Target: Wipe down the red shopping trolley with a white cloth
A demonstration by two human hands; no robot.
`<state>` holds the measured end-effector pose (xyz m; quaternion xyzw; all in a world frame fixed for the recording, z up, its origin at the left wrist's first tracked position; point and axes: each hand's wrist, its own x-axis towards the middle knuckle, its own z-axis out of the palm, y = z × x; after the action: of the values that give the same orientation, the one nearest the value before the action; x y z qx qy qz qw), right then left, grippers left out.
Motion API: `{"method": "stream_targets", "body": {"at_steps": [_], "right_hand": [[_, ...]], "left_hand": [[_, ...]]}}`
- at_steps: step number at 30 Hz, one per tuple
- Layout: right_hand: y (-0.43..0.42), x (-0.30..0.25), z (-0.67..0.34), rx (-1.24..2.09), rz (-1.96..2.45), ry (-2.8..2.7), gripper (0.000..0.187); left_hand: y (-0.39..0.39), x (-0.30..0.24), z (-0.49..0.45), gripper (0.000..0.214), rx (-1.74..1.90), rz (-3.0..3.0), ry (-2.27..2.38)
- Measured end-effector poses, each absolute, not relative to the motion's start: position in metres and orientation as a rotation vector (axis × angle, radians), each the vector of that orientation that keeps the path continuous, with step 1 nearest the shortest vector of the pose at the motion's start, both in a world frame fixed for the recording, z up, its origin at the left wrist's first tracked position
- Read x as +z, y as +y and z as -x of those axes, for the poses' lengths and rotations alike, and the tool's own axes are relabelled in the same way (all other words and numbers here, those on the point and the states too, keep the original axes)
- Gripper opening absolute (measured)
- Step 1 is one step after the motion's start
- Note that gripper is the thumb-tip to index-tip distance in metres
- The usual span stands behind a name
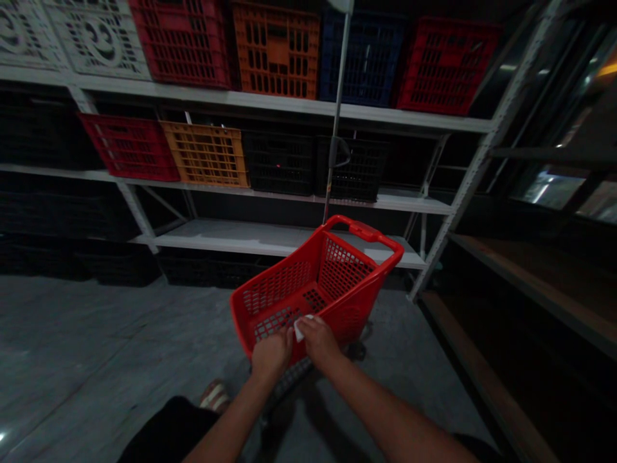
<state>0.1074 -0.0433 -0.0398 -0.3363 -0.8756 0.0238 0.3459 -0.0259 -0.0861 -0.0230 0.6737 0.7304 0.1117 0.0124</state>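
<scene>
A red plastic shopping cart (347,315) with mesh sides stands right in front of me, its handle at the far side. Closed around the near rim of its basket is my left hand (272,352). Just to the right, my right hand (319,335) pinches a small white cloth or tissue (299,329) at the same rim. The two hands nearly meet at the thumbs. Inside the basket only the mesh floor shows. My fingertips are hidden behind the hands and the rim.
A white metal shelf rack (231,243) runs across the back, with red, orange, blue, black and white crates. A thin upright pole (339,83) rises behind the cart handle. Dark shelving (535,289) stands on the right. Grey floor (120,334) extends to the left.
</scene>
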Motion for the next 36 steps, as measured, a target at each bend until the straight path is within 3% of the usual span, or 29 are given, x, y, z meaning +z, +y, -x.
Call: {"method": "stream_targets", "body": {"at_steps": [9, 18, 27, 36], "right_hand": [[-0.005, -0.023, -0.188, -0.037, 1.111, -2.111, 0.046], [-0.027, -0.038, -0.146, -0.028, 0.96, -2.23, 0.045], [0.027, 0.014, -0.265, -0.121, 1.365, -1.882, 0.04], [-0.014, -0.024, -0.173, -0.039, 1.104, -2.187, 0.042]], "left_hand": [[-0.081, -0.027, 0.026, 0.055, 0.235, -2.125, 2.326], [-0.078, -0.025, 0.031, 0.057, 0.185, -2.185, 2.294], [-0.074, -0.028, 0.041, 0.056, 0.199, -2.249, 2.267], [-0.061, -0.026, 0.056, 0.06, 0.115, -2.291, 2.237]]}}
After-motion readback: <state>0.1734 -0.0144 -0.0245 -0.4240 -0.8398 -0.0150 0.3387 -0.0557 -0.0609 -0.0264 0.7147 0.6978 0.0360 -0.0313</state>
